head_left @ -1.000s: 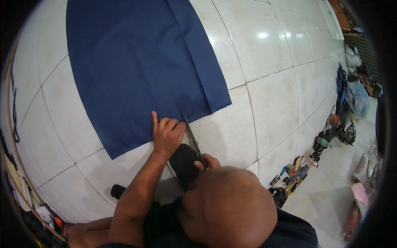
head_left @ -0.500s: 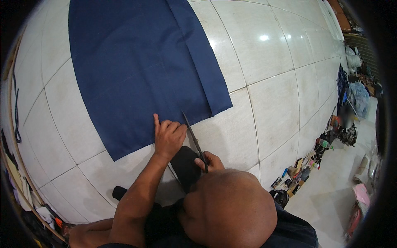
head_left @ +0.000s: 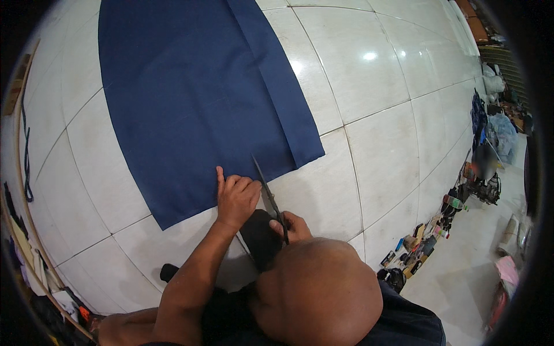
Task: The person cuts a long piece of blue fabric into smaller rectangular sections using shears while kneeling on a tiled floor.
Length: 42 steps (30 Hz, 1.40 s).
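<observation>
A large dark blue cloth (head_left: pixel 196 98) lies spread flat on the white tiled floor (head_left: pixel 381 150). My left hand (head_left: pixel 235 195) presses flat on the cloth's near edge, index finger stretched out. My right hand (head_left: pixel 291 226) grips the handles of long scissors (head_left: pixel 266 191), whose blades point away from me into the cloth's near edge, just right of my left hand. My own head hides most of the right forearm and part of the right hand.
A dark knee or trouser leg (head_left: pixel 259 239) sits below the hands. Several small items (head_left: pixel 424 245) line the floor at the right, with bags and bundles (head_left: pixel 490 132) further off. Rods and a cord (head_left: pixel 26 155) lie along the left rim.
The scissors have advanced slightly forward into the cloth edge, and both hands have shifted a little with them. The cloth itself lies as before.
</observation>
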Tool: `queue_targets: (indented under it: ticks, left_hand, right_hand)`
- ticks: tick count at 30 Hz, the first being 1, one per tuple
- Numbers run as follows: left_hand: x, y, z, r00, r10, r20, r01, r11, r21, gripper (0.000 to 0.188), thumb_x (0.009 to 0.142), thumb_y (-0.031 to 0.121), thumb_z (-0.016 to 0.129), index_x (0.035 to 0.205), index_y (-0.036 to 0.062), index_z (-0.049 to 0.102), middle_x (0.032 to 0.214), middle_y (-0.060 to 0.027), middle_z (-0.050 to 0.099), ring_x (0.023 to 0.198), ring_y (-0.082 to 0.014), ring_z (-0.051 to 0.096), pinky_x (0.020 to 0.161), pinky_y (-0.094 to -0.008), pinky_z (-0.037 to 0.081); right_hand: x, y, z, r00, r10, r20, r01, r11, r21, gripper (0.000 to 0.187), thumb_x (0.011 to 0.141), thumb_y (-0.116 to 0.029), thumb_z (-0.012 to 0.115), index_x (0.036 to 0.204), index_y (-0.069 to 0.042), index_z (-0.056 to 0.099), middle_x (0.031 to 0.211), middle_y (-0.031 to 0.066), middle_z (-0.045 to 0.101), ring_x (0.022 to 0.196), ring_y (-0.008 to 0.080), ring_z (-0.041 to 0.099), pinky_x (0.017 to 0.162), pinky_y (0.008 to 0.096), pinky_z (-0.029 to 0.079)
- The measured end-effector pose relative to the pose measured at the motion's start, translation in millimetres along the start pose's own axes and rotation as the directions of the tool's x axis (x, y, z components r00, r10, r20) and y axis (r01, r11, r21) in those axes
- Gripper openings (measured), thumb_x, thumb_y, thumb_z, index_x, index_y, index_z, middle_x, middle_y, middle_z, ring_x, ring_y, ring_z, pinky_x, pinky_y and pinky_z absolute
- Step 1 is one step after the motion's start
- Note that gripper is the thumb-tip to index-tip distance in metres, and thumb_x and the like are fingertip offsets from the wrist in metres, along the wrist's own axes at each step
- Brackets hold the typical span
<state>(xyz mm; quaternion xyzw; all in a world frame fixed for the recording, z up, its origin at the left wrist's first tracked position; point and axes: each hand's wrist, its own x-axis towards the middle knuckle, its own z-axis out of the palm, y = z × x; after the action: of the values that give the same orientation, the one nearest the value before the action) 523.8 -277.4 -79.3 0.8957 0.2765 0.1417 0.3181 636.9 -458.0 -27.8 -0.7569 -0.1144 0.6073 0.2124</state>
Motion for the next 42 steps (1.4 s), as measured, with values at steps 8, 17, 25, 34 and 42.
queue_targets:
  ticks: [8,17,25,34,42]
  left_hand:
    - [-2,3,-2,1.0,0.002,0.01,-0.002,1.0,-0.024,0.012,0.084,0.013,0.076,0.097,0.0119,0.076,0.091,-0.0013,0.067,0.096,-0.023,0.061,0.119,-0.069,0.017]
    - [-4,4,-1,1.0,-0.022,-0.011,0.022,1.0,0.012,0.008,0.087,0.017,0.07,0.093,0.0136,0.073,0.088,0.0004,0.064,0.093,-0.0221,0.06,0.119,-0.068,0.019]
    - [-10,6,-5,0.995,-0.063,0.082,0.068,0.996,-0.054,0.012,0.09,0.013,0.069,0.099,0.0076,0.075,0.096,-0.0062,0.07,0.099,-0.0261,0.063,0.121,-0.0667,0.013]
    - [-24,5,2,0.995,-0.054,0.085,0.058,0.997,-0.046,0.009,0.091,0.016,0.066,0.097,0.0114,0.071,0.092,-0.0016,0.066,0.098,-0.0234,0.061,0.12,-0.0666,0.017]
    - [-30,7,-7,0.983,-0.021,0.185,0.015,0.999,0.03,0.036,0.086,0.022,0.072,0.12,0.0126,0.066,0.126,-0.0108,0.059,0.127,-0.0313,0.051,0.119,-0.0694,0.016]
  right_hand:
    - [8,-4,6,0.999,-0.039,-0.013,0.04,0.996,0.078,0.051,0.094,-0.048,0.07,0.099,0.002,0.065,0.083,0.0167,0.067,0.081,0.0229,0.06,0.074,0.0403,0.048]
    - [7,-34,-3,0.998,-0.056,-0.007,0.057,0.995,0.082,0.048,0.096,-0.045,0.07,0.098,0.003,0.066,0.083,0.0174,0.067,0.08,0.0229,0.06,0.073,0.0403,0.048]
    - [15,-17,6,0.996,-0.088,-0.017,0.09,0.987,0.136,0.048,0.097,-0.044,0.068,0.099,0.004,0.067,0.084,0.0171,0.067,0.079,0.0226,0.06,0.072,0.0387,0.048]
    - [32,-17,9,0.99,-0.138,-0.034,0.142,0.979,0.145,0.053,0.096,-0.049,0.068,0.091,0.003,0.066,0.076,0.0142,0.065,0.073,0.0215,0.058,0.066,0.0387,0.046]
    - [19,-33,3,0.992,-0.123,-0.031,0.126,0.984,0.122,0.055,0.096,-0.052,0.067,0.092,0.003,0.067,0.078,0.0158,0.067,0.073,0.0232,0.061,0.066,0.0376,0.047]
